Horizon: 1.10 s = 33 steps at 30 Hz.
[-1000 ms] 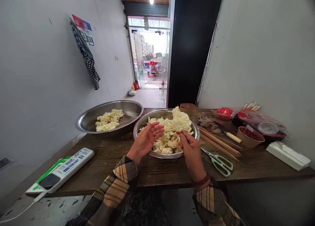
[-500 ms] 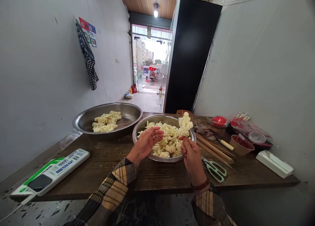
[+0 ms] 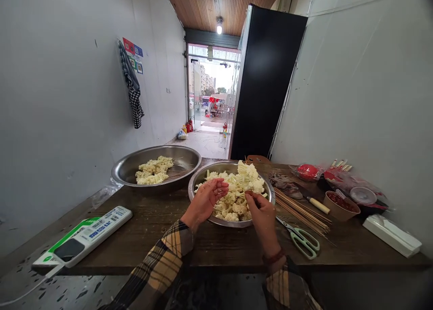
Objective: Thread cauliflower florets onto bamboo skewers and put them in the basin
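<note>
My right hand is closed in a pinch at the front right of a steel basin. It grips the lower end of a cauliflower skewer, whose pale florets rise above the fingertips; most of the stick is hidden. My left hand is over the basin's left side, palm turned inward, fingers apart and holding nothing. Below and between both hands, loose cauliflower florets fill the basin. In a second, wider steel basin at the left lie several cauliflower skewers.
Right of the near basin lie bamboo sticks, green-handled scissors, a wooden-handled knife and a paper bowl of red contents. A white box sits at the table's right end, a white power-strip-like device at the left.
The cauliflower skewer has moved left and lower, nearer the florets in the basin. My right hand still pinches it and my left hand stays open. The whole view has shifted slightly.
</note>
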Motion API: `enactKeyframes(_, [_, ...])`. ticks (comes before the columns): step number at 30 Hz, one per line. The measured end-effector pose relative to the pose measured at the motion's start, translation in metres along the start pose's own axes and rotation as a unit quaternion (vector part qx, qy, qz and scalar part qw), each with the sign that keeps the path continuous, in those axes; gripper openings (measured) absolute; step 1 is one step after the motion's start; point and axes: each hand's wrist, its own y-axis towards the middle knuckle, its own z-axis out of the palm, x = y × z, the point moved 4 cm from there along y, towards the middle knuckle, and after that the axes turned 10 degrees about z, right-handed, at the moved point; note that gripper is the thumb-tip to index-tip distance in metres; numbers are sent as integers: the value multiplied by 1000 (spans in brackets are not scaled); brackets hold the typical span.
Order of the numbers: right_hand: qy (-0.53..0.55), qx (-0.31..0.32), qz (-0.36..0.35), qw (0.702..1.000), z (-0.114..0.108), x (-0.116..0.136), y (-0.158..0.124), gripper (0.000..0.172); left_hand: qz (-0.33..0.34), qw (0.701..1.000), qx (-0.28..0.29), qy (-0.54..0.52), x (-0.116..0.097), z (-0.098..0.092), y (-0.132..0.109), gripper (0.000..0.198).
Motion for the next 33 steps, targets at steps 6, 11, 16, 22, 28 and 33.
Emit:
enactKeyframes(6, [-31,18,-41,999,5,3,-4,33,-4,1000,-3,12,-1,1,0,24])
enactKeyframes(11, [153,54,57,985,1,-2,0,32,-8,1000,7,18,-1,4,1,24])
enactKeyframes(16, [290,82,109,947,-8,1,7,31,-9,999,18,42,0,3,2,27])
enactKeyframes(22, [381,136,175,898,-9,3,9,30,34,953,131,272,2,16,-3,28])
enactKeyframes(28, [406,145,196,881,14,5,3,27,106,847,185,487,11,39,-19,23])
enactKeyframes(33, [332,165,185,910,19,7,-4,30,155,824,209,504,13,47,-36,14])
